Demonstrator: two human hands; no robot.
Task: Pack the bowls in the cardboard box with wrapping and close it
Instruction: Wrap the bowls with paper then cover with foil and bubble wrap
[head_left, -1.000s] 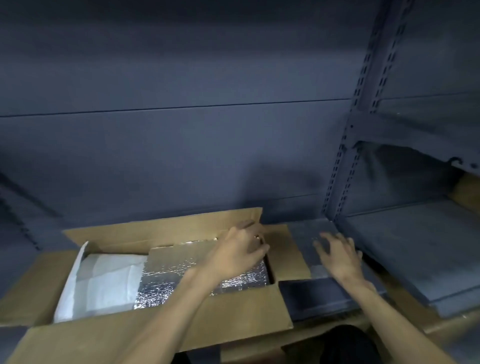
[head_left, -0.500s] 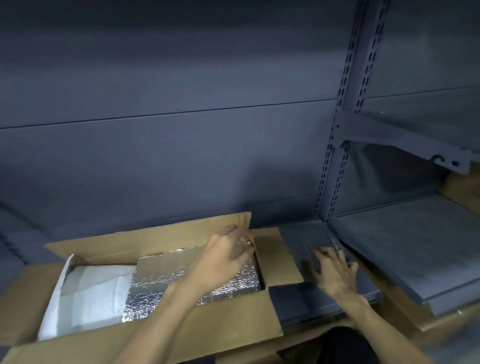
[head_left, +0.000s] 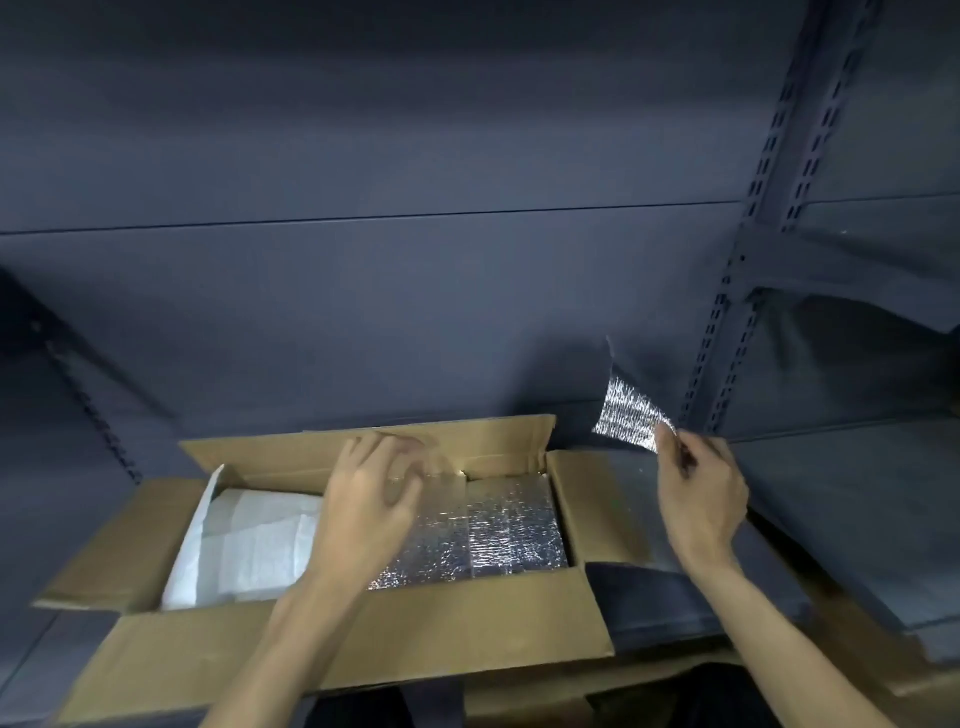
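Note:
An open cardboard box (head_left: 467, 644) lies on the grey shelf with all flaps spread out. Inside, white wrapping paper (head_left: 254, 545) fills the left half and silver foil wrapping (head_left: 509, 525) covers the right half. No bowl shows; whatever lies under the wrapping is hidden. My left hand (head_left: 369, 509) hovers over the middle of the box, fingers spread and slightly blurred, holding nothing. My right hand (head_left: 696, 493), to the right of the box, pinches the corner of a foil sheet (head_left: 626, 410) and lifts it off the shelf, silver side toward me.
The grey metal shelf (head_left: 857, 530) continues to the right past a perforated upright post (head_left: 722, 364). A grey back panel (head_left: 363, 312) rises behind the box. More cardboard (head_left: 893, 670) shows along the shelf's lower right edge.
My right hand went from flat on the shelf to pinching a foil sheet and raising it. My left hand lifted off the foil in the box and spread its fingers.

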